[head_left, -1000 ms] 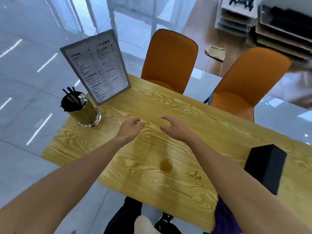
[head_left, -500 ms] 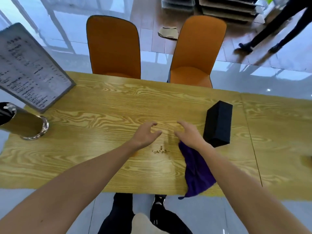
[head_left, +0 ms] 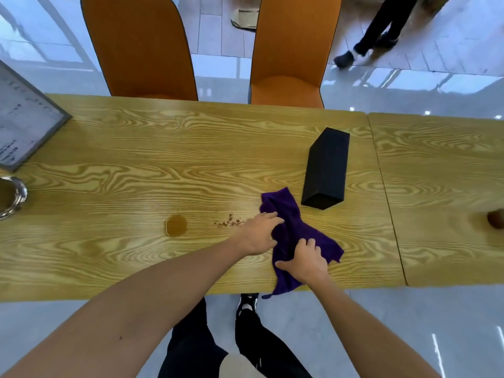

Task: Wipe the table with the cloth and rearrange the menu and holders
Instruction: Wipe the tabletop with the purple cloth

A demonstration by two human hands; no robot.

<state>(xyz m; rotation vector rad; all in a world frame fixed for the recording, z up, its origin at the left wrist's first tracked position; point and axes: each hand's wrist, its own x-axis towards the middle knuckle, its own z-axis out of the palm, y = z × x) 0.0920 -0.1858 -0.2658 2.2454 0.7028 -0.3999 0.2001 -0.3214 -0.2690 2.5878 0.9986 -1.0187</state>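
Note:
A purple cloth (head_left: 289, 214) lies crumpled near the front edge of the wooden table (head_left: 163, 159), one corner hanging over the edge. My left hand (head_left: 260, 233) grips its left side and my right hand (head_left: 306, 259) presses and grips its lower part. Left of the cloth lie brown crumbs (head_left: 229, 222) and an amber liquid spill (head_left: 176, 225). A black box-shaped holder (head_left: 327, 167) lies on its side just behind the cloth. The framed menu (head_left: 24, 126) stands at the far left, with the gold cutlery holder (head_left: 11, 197) in front of it, cut off by the frame.
Two orange chairs (head_left: 141, 47) (head_left: 291, 50) stand at the table's far side. A second table (head_left: 441, 186) adjoins on the right, with a brown round object (head_left: 495, 227) at its edge. A person's legs (head_left: 373, 31) are on the floor beyond.
The view swung right from the menu end of the table. Both hands moved onto the purple cloth and took hold of it; earlier they hovered open above the tabletop.

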